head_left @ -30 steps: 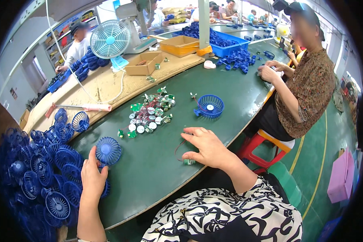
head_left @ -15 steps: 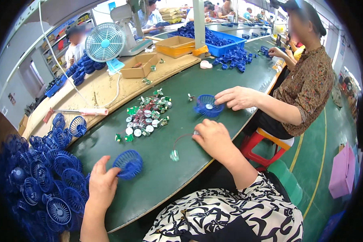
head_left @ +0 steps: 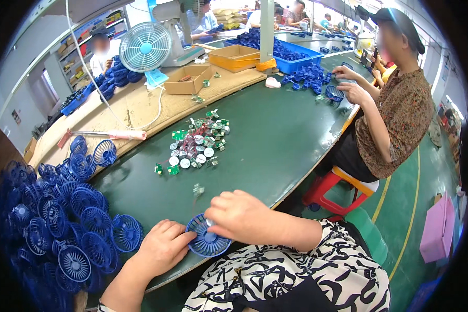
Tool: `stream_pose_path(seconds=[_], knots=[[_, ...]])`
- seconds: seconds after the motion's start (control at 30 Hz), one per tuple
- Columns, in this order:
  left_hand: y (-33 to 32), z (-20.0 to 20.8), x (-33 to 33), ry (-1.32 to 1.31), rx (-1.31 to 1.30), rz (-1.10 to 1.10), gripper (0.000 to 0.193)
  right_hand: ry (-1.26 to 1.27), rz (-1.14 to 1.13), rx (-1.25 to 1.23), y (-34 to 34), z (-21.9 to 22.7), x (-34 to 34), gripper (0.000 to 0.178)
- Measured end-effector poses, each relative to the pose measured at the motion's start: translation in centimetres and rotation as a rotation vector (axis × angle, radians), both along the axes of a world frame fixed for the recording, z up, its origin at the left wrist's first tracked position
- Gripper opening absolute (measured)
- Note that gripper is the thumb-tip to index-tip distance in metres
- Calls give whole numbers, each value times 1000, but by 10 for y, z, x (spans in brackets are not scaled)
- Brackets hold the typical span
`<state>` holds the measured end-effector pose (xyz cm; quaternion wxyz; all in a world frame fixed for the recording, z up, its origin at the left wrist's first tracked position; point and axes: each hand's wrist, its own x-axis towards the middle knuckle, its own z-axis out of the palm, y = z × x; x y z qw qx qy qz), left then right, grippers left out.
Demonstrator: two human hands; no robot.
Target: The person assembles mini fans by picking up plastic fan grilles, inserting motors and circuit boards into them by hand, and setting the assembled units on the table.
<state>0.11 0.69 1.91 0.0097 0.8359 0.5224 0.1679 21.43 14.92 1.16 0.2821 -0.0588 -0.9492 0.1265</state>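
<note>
Apparently gripping round blue slatted plastic cage (head_left: 209, 243) with left hand (head_left: 162, 248), pinching small pale rounded part (head_left: 209, 222) with right hand (head_left: 240, 217), lower centre; cage probably light, stiff, best held rimwise.

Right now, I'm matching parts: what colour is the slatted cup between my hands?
The slatted cup is blue, clearest in head view.

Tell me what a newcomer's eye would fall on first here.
Probably the big heap of blue, slatted, bowl-shaped plastic parts at the left. Then the pile of small green circuit boards and round whitish pieces on the dark-green tabletop, and, at the near edge, the left hand and right hand at one round blue slatted plastic bowl.
</note>
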Motion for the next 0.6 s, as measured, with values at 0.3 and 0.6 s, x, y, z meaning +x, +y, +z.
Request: stream_pose_path(seconds=[0.3,0.6], knots=[[-4,-6,0,72,83,23,31,-176,106,108,-9,-2,-10,18],[-7,-14,5,102,125,82,28,-225,111,87,0,-7,-20,18]])
